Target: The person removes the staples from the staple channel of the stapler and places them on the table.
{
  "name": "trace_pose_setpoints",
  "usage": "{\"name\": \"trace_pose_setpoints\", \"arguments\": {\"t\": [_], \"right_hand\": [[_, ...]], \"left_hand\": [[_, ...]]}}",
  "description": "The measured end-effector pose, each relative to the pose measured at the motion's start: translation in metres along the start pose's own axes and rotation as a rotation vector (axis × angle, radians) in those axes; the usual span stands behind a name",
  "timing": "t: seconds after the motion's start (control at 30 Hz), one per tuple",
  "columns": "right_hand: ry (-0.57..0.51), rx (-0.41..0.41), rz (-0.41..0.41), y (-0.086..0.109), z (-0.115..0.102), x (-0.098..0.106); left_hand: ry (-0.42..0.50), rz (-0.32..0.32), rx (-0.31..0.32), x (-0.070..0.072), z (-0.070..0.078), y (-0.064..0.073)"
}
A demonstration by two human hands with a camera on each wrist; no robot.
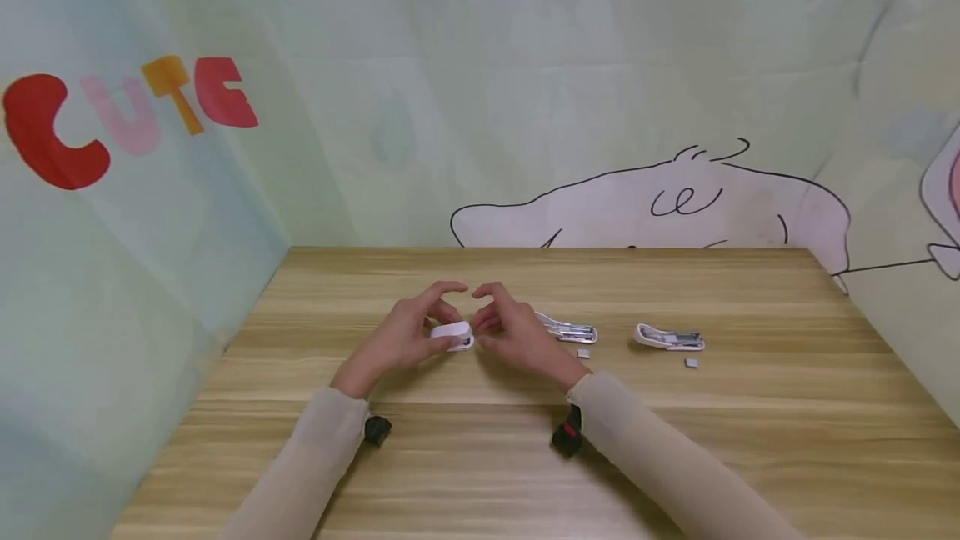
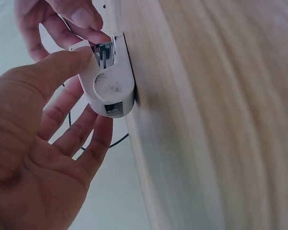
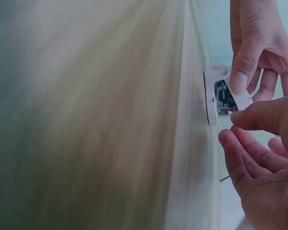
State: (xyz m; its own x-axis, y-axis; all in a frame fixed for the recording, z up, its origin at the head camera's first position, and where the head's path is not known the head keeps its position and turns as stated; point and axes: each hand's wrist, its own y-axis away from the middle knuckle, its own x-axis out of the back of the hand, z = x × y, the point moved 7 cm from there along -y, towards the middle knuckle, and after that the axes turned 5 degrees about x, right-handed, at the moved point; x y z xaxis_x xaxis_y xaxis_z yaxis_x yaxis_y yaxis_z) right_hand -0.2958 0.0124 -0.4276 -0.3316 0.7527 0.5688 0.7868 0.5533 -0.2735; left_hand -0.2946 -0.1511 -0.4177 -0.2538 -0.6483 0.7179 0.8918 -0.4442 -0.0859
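My left hand (image 1: 408, 332) holds a small white stapler (image 1: 453, 333) just over the table, with the thumb on its upper arm and the fingers on the far side. In the left wrist view the stapler (image 2: 108, 86) is part-way open, its metal inside showing. At its mouth is my right hand (image 1: 519, 336). The right wrist view has the right thumb (image 3: 259, 117) at the stapler's front end and the fingertips bent close below it. Whether something small sits between them cannot be made out.
Two more white staplers lie opened out to the right, one (image 1: 573, 332) partly behind the right hand, another (image 1: 670, 338) farther over. A small grey staple strip (image 1: 582, 353) lies before the nearer one, a second strip (image 1: 691, 363) before the other. Printed cloth (image 1: 420, 107) stands behind the wooden table (image 1: 480, 473).
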Motion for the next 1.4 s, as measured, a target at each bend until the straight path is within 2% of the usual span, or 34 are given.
{"name": "trace_pose_setpoints", "arguments": {"t": [0.2,0.3,0.53,0.77,0.87,1.2,1.4], "right_hand": [[-0.030,-0.073,0.001,-0.005,0.008,-0.007],[-0.038,-0.079,-0.005,-0.007,0.009,-0.009],[-0.021,-0.058,-0.012,-0.010,0.008,-0.013],[0.013,-0.037,-0.004,-0.010,0.007,-0.013],[-0.001,-0.037,-0.002,-0.010,0.009,-0.013],[-0.004,-0.033,-0.015,-0.011,0.008,-0.014],[0.004,-0.044,-0.029,-0.011,0.008,-0.015]], "left_hand": [[0.035,0.002,-0.013,-0.002,-0.001,-0.001],[0.040,0.014,-0.016,0.000,-0.001,0.000],[0.061,0.027,-0.017,0.003,-0.002,0.004],[0.085,0.035,0.012,0.005,-0.004,0.008],[0.101,0.039,-0.005,0.007,-0.004,0.010],[0.028,0.049,0.010,0.007,-0.007,0.015],[0.032,0.063,0.022,0.008,-0.012,0.019]]}}
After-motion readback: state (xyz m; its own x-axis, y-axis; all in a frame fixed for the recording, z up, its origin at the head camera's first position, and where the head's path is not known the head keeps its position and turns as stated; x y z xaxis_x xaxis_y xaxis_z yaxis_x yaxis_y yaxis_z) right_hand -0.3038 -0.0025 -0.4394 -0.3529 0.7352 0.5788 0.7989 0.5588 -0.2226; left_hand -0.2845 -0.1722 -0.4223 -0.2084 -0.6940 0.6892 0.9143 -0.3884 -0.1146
